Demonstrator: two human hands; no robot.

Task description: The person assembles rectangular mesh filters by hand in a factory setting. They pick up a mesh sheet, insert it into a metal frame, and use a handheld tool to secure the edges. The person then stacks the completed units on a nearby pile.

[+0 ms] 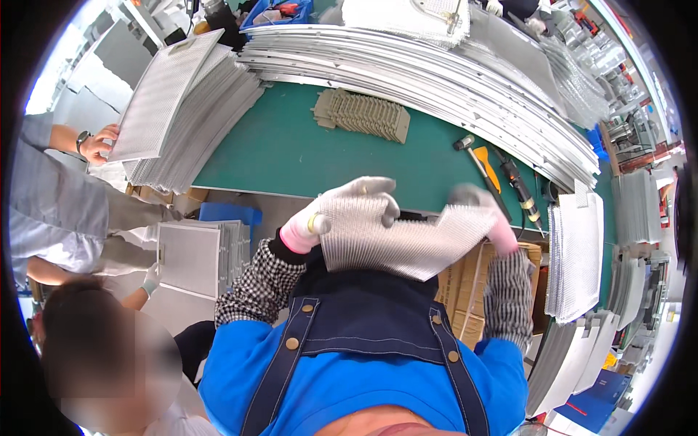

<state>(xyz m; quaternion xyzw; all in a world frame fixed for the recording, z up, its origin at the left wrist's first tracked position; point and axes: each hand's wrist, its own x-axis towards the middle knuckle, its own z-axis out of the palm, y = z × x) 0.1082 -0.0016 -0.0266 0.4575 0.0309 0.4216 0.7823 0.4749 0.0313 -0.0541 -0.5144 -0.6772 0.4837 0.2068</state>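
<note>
A silvery mesh panel (392,243) with a fine ridged surface is held tilted in front of my apron, by the bench's near edge. My left hand (356,200), in a white glove with a pink cuff, grips its upper left part, the fingers bent over the top edge. A yellow band circles one finger of that glove. At the panel's upper right corner is my right hand (476,200), gloved, with grey fingertips. Motion smears its fingers, so their grip on the panel is unclear.
On the green bench (269,145) lie a stack of tan plates (363,115), a hammer (476,163), an orange-handled tool (487,167) and a power screwdriver (520,189). Long metal strips (422,83) lie behind. Mesh panels (574,254) stand right; a co-worker's hand (98,144) touches others left.
</note>
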